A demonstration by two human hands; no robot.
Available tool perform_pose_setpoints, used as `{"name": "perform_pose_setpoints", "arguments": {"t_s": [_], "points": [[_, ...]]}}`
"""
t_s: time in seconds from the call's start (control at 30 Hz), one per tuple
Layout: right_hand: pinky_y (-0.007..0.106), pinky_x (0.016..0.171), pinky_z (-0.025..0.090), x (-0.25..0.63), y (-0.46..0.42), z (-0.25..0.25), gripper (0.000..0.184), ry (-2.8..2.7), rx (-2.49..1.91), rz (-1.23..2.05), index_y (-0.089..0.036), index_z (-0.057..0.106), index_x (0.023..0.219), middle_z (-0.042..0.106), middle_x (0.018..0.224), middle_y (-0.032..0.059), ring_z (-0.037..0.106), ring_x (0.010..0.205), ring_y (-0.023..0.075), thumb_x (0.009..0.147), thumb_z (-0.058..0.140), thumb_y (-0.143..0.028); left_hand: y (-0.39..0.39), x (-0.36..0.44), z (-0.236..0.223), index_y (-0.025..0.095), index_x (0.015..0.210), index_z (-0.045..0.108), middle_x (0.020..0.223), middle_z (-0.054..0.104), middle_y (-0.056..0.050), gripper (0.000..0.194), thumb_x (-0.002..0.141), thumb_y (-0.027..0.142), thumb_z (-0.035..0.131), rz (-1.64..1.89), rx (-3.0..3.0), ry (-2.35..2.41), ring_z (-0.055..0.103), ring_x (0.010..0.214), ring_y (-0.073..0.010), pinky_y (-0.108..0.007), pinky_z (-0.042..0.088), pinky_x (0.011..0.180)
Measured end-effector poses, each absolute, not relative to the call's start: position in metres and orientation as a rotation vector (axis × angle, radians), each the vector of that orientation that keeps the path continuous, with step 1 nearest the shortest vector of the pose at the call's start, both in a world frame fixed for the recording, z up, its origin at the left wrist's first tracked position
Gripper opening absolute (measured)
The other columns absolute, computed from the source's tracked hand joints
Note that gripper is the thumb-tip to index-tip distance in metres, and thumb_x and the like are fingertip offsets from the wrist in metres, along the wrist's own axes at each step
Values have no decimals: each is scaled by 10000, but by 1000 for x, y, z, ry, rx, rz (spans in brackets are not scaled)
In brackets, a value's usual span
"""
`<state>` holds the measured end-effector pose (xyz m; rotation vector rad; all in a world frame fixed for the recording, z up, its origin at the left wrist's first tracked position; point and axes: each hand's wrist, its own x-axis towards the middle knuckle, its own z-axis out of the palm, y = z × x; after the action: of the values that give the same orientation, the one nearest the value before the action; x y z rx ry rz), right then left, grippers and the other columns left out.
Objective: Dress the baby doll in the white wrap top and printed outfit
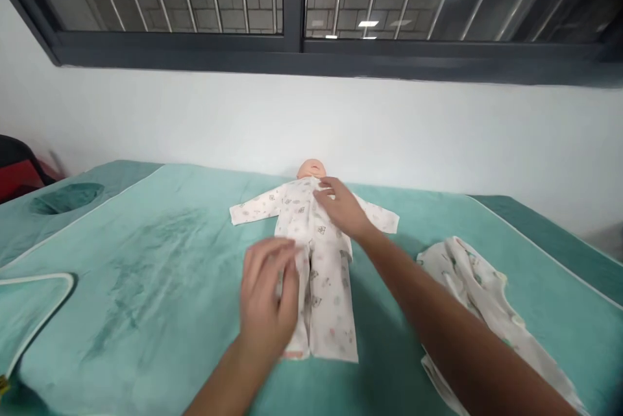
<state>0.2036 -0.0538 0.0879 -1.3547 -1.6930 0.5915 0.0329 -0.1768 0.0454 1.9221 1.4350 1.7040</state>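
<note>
A baby doll [311, 169] lies on its back at the far side of the bed, dressed in a white printed shirt [294, 211] and matching trousers [333, 312]. Its sleeves are spread out to both sides, and the trouser legs point toward me. My right hand [343, 208] is over the upper chest of the shirt near the collar, fingers bent and apart; whether they touch the cloth I cannot tell. My left hand [270, 286], a little blurred, hovers over the trouser leg on the left with thumb and fingers apart and nothing visible between them.
A crumpled white printed cloth [487, 293] lies to the right, partly behind my right forearm. The green bed cover [160, 273] has a hole [68, 198] at the far left. A pale tube or cable [43, 280] bends at the left edge. A white wall [195, 117] stands behind.
</note>
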Motion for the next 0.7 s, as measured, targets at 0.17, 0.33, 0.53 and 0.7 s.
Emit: {"name": "perform_pose_setpoints", "arguments": {"t_s": [0.17,0.33,0.53,0.7], "points": [[420,854,459,188,25,60,318,-1747,-1826,316,-158,530,1094,559,1187,155,576,1033,288,858,484,-366,-10,61,41,169,1058,639,1141,637,-95,266,879,196,444,1500,1864,1489,563,1112,-236,-417,451,992],[377,755,448,197,43,46,256,-1751,-1786,336,-218,485,986,567,1059,72,583,895,234,849,448,-431,66,73,28,187,1177,612,1253,618,-69,366,903,186,370,1297,1958,1209,541,1180,-193,-381,390,1067],[351,843,439,202,38,33,204,-1593,-1582,425,-213,504,937,543,1030,43,541,935,191,767,549,-316,62,72,24,190,1165,624,1261,605,-54,397,903,153,329,1187,2131,1179,505,1201,-172,-354,353,1087],[386,903,424,200,32,25,263,-1546,-1528,378,-215,591,1039,534,1084,75,517,999,218,796,549,-306,61,73,26,169,1159,621,1283,596,-60,372,917,169,338,1147,2112,1236,485,1227,-176,-351,341,1095]]}}
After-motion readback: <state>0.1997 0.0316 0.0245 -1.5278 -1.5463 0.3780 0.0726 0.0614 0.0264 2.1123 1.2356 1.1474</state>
